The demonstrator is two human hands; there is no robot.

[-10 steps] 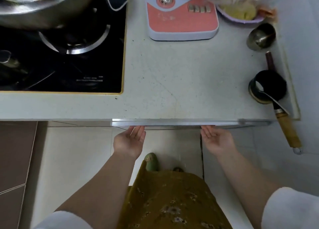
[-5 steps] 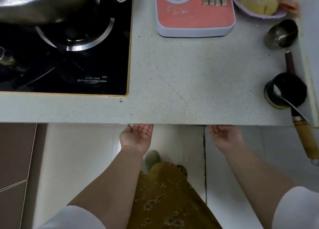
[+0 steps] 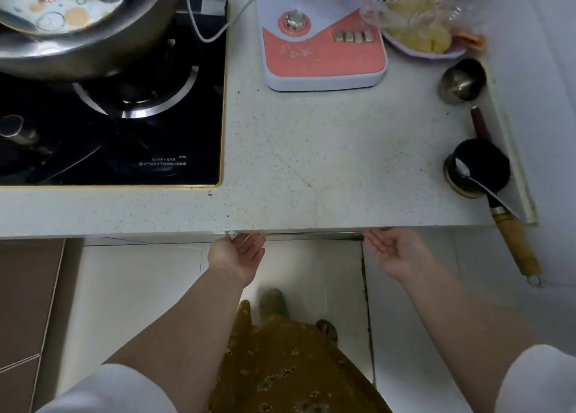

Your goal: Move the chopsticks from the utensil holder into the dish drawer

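Palms up under the counter's (image 3: 311, 169) front edge: left hand (image 3: 235, 255) and right hand (image 3: 394, 250), fingers loosely together, tips at the drawer's metal rim (image 3: 299, 234). Holding nothing. Chopsticks nowhere in view.

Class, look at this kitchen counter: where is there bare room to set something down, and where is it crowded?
The widest bare patch of countertop lies between the black stove on the left, the pink fan base behind, and the black ladle on the right. The right edge is crowded: metal cup, ladle, wooden-handled tool.
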